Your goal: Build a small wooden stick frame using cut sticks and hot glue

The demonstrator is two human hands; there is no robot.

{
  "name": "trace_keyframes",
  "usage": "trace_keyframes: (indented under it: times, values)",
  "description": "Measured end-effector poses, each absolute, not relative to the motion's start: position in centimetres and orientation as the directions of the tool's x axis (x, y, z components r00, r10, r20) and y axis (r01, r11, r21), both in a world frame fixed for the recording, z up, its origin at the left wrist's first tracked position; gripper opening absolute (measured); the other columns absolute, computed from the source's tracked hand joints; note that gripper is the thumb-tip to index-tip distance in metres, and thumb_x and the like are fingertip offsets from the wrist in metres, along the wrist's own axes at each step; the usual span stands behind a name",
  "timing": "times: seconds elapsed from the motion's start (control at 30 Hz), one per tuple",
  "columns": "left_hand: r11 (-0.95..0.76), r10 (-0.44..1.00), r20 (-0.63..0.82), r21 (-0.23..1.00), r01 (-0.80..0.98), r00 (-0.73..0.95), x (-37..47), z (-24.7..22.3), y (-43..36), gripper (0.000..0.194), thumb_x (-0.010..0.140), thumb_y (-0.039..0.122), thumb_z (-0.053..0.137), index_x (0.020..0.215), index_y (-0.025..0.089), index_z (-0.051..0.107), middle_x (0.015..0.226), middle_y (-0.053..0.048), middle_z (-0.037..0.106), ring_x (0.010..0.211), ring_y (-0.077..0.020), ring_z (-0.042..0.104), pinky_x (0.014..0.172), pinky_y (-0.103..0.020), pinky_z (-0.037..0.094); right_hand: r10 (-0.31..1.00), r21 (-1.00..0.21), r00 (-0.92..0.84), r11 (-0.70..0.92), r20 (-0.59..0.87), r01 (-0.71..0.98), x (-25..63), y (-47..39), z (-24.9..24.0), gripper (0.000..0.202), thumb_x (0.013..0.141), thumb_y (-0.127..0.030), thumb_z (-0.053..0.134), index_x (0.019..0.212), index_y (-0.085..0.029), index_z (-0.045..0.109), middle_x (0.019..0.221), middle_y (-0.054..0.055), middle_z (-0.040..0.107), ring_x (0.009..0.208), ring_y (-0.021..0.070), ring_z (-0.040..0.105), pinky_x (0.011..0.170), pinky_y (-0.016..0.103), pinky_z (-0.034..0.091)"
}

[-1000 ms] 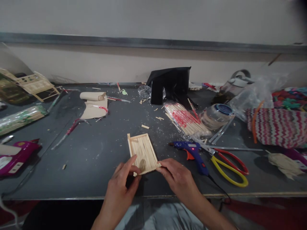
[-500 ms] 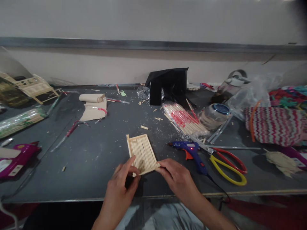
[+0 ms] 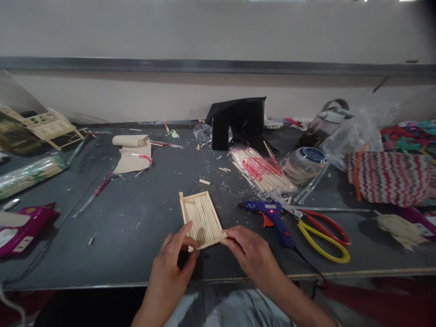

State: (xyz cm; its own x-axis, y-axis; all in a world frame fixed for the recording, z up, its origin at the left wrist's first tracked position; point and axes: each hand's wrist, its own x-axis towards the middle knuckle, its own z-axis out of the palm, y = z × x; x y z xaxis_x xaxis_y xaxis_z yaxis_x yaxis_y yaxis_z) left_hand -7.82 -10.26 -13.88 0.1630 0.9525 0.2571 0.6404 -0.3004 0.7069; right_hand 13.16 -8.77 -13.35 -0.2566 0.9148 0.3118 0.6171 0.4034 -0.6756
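The head view shows one stick tray (image 3: 204, 219) between two hands. Past the right hand (image 3: 252, 250) lie one glue gun (image 3: 272, 210), one pair of scissors (image 3: 300, 212) and one plastic bag (image 3: 264, 170) of sticks (too many to count). Wrists angled inward, the left hand (image 3: 172, 263) holds the tray's near-left corner, fingers curled; the right pinches the near-right corner.

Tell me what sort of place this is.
Probably a craft worktable: on the dark tabletop are a blue glue gun, scissors with red and yellow handles, and a small stick-built panel.
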Motion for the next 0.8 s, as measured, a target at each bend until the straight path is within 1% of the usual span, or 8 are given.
trace_keyframes:
  times: [0.17,0.4,0.6,0.8]
  values:
    - [-0.298,0.954,0.247,0.703,0.645,0.172,-7.89,-13.74,-10.27,0.054,0.085,0.013,0.055,0.134,0.031,0.039,0.086,0.004,0.068,0.083,-0.0164,0.062,0.077,-0.029,0.051,0.911,-0.668,-0.264,0.413,0.318,0.619,13.24,-8.69,-13.56,0.016,0.095,-0.026,0.050,0.089,-0.020,0.063,0.085,0.004,0.071,0.079,0.0169,0.068,0.073,0.026,0.053]
    - [-0.290,0.957,0.238,0.728,0.621,0.167,-7.82,-13.59,-10.33,0.055,0.085,0.013,0.054,0.135,0.031,0.038,0.087,0.002,0.068,0.086,-0.0176,0.062,0.077,-0.032,0.051,0.911,-0.680,-0.268,0.413,0.314,0.606,13.32,-8.80,-13.80,0.013,0.095,-0.025,0.051,0.091,-0.020,0.062,0.086,0.003,0.070,0.080,0.0162,0.067,0.075,0.026,0.052]
    - [-0.281,0.960,0.226,0.731,0.622,0.167,-7.80,-13.49,-10.42,0.054,0.086,0.014,0.054,0.135,0.030,0.039,0.087,0.001,0.068,0.088,-0.0185,0.063,0.078,-0.033,0.051,0.907,-0.663,-0.267,0.420,0.325,0.619,13.31,-8.77,-13.58,0.017,0.096,-0.027,0.048,0.090,-0.020,0.063,0.084,0.004,0.070,0.078,0.0164,0.068,0.072,0.026,0.052]
    - [-0.267,0.963,0.221,0.728,0.631,0.152,-7.72,-13.37,-10.40,0.051,0.085,0.014,0.054,0.132,0.029,0.042,0.086,0.002,0.069,0.084,-0.0174,0.063,0.076,-0.032,0.052,0.911,-0.667,-0.263,0.411,0.316,0.622,13.23,-8.82,-13.44,0.016,0.096,-0.026,0.049,0.089,-0.020,0.063,0.084,0.003,0.071,0.078,0.0164,0.068,0.072,0.027,0.053]
